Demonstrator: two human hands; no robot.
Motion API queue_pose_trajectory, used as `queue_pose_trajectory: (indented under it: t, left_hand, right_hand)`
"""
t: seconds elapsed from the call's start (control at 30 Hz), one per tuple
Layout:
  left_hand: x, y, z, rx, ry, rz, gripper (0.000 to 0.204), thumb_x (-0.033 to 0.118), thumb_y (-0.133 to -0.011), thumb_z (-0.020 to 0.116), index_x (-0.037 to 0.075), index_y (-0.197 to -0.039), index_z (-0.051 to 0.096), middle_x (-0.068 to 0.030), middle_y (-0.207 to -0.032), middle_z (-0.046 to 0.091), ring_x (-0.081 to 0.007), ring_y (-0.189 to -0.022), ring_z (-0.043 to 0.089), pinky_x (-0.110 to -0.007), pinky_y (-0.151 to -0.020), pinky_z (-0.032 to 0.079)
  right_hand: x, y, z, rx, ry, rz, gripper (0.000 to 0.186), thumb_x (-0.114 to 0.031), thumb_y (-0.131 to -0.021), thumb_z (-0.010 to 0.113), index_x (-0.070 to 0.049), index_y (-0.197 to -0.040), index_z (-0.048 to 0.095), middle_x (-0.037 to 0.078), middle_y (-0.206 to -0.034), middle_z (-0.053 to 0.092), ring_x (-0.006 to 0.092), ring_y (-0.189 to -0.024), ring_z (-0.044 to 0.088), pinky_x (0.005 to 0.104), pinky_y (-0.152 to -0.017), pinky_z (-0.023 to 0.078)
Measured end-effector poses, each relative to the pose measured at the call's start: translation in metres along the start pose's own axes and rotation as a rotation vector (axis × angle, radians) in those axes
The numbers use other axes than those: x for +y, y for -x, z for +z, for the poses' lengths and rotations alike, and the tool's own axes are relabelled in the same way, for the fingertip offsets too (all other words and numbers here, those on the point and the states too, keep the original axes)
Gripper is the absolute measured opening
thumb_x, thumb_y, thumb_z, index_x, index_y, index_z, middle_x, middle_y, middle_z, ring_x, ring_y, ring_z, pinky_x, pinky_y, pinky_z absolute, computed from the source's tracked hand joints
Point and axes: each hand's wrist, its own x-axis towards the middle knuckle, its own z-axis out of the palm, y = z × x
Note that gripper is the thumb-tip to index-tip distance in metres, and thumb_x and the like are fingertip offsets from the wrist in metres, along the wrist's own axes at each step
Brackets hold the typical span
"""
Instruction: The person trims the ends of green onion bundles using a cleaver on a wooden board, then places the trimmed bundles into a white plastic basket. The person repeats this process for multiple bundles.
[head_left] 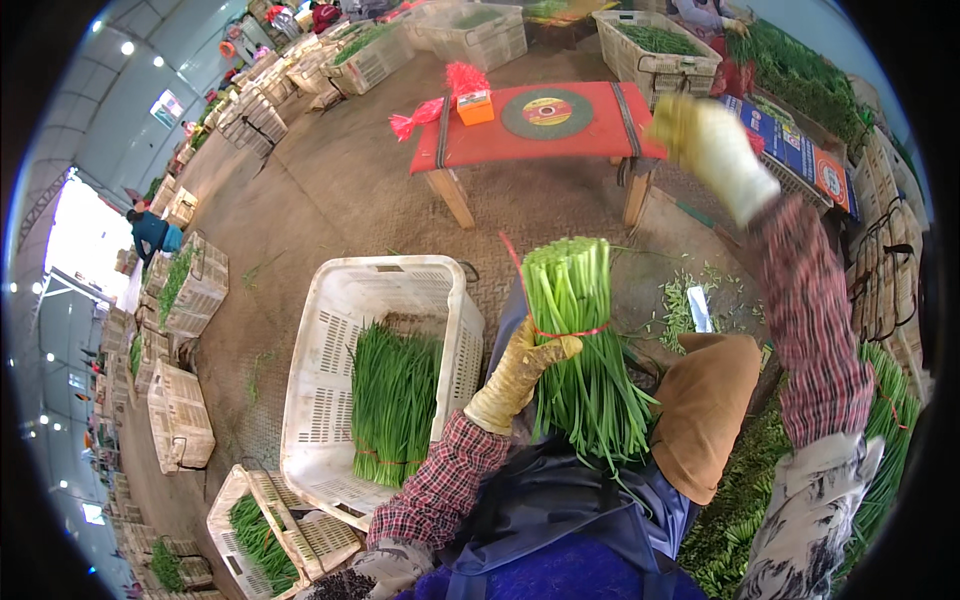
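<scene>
My left hand [515, 378], in a yellowed work glove, is closed around a bunch of chives [568, 290], held upright over my lap. The pale cut stems point up and the green leaves hang down. A thin red tie [570, 333] circles the bunch at my fingers, one end sticking up at the left. My right hand [708, 150], also gloved, is raised away from the bunch beside the right end of a low red table [470, 145]. Motion smears its fingers, so I cannot tell what it holds.
A white plastic crate [310, 380] holding tied chives [395, 400] stands at my left. On the table lie an orange box [475, 108], red ties [466, 78] and a round dark disc [546, 114]. A shiny flat piece [699, 308] lies among stem trimmings. Loose greens [735, 500] lie at my right.
</scene>
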Motion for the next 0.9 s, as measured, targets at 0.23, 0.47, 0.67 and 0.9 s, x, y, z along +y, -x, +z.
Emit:
queue_pose_trajectory:
  t: [0.23,0.47,0.67,0.9]
  left_hand:
    - [-0.004,-0.009,-0.007,0.166,-0.003,0.119,0.062,0.024,-0.08,0.079,0.009,-0.132,0.051,-0.0001,-0.123,0.059,-0.0119,-0.114,0.052,-0.03,-0.099,0.039]
    - [-0.007,-0.012,-0.012,0.172,0.023,0.162,0.054,0.015,-0.082,0.076,0.011,-0.131,0.053,0.0013,-0.117,0.062,-0.0109,-0.106,0.057,-0.03,-0.094,0.045]
    - [-0.005,-0.011,-0.006,0.148,-0.013,0.17,0.054,0.015,-0.082,0.076,0.01,-0.13,0.053,0.0003,-0.116,0.062,-0.0117,-0.106,0.057,-0.031,-0.094,0.045]
    - [-0.003,-0.007,-0.014,0.226,0.001,0.171,0.062,0.027,-0.078,0.08,0.008,-0.13,0.053,0.0011,-0.12,0.06,-0.0117,-0.112,0.054,-0.029,-0.097,0.041]
  right_hand:
    - [-0.15,0.109,0.022,-0.541,-0.215,0.163,0.04,-0.048,-0.085,0.061,-0.009,-0.077,0.056,0.01,-0.068,0.061,0.0328,-0.062,0.063,0.0432,-0.059,0.05]
    - [-0.155,0.137,0.033,-0.379,-0.191,0.324,0.03,-0.039,-0.085,0.062,-0.01,-0.077,0.057,0.01,-0.064,0.061,0.0316,-0.06,0.063,0.0425,-0.055,0.049]
    - [-0.158,0.114,0.038,-0.382,-0.084,0.264,0.03,-0.039,-0.084,0.065,-0.01,-0.08,0.058,0.013,-0.061,0.06,0.0318,-0.058,0.063,0.0421,-0.053,0.049]
    - [-0.178,0.125,0.018,-0.884,-1.07,0.727,0.023,-0.025,-0.088,0.069,-0.005,-0.083,0.059,-0.001,-0.066,0.058,0.0071,-0.052,0.057,0.0218,-0.046,0.044]
